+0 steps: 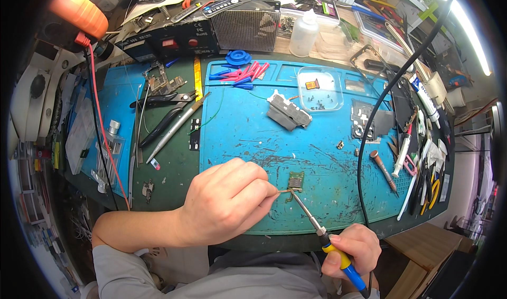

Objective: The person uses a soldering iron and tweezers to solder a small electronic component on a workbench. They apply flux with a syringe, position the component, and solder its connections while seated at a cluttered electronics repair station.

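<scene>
My right hand (355, 250) grips a soldering iron (346, 264) by its yellow and blue handle. The iron's metal tip reaches up and left to the lower edge of a small green circuit board (296, 179) lying on the blue work mat (248, 154). With fingers pinched together, my left hand (227, 201) holds a thin copper-coloured strand (283, 191), whose free end meets the iron's tip at the board. The exact contact there is too small to make out.
Beyond the board lie a grey metal module (288, 112) and a clear tray (320, 105) with tiny screws. Tweezers, pliers and a screwdriver (384, 173) crowd the right side. The iron's black cable (360, 167) arches over the mat. Cutters (163, 99) lie at left.
</scene>
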Tool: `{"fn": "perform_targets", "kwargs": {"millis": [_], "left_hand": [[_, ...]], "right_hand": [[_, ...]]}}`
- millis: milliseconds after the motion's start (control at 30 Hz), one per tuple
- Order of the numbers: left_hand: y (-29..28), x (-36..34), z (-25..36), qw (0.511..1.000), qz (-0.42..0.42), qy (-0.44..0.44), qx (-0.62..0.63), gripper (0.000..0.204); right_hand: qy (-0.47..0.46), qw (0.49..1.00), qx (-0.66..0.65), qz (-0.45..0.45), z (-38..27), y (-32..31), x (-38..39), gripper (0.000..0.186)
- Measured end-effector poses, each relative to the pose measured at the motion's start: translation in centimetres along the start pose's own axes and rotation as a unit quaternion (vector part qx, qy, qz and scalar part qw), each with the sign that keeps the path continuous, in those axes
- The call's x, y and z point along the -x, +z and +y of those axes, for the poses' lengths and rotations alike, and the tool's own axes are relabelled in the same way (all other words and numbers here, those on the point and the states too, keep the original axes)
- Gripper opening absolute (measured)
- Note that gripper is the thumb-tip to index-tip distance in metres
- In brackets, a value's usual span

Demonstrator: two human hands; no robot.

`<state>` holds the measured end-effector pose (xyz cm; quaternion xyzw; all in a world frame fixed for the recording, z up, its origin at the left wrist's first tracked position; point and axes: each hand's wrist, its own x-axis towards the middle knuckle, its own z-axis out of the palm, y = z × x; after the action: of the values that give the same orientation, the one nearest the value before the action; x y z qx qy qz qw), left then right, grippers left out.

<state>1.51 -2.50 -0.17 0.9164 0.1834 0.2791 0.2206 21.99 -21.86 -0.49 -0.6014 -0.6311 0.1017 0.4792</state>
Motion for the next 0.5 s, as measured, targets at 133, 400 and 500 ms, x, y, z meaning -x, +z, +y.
{"fn": "perform_targets", "kwargs": {"millis": [133, 400, 500], "left_hand": [[-0.03, -0.07, 0.04, 1.000, 0.007, -0.006, 0.005, 0.026], [-0.11, -0.06, 0.06, 1.000, 0.002, -0.008, 0.004, 0.026], [-0.08, -0.05, 0.04, 1.000, 0.002, -0.009, 0.003, 0.026]], "right_hand": [[-0.015, 1.000, 0.000, -0.010, 0.17, -0.11, -0.10, 0.021], [-0.022, 1.000, 0.007, -0.010, 0.15, 0.08, -0.04, 0.020], [-0.024, 1.000, 0.008, -0.018, 0.18, -0.02, -0.10, 0.020]]}}
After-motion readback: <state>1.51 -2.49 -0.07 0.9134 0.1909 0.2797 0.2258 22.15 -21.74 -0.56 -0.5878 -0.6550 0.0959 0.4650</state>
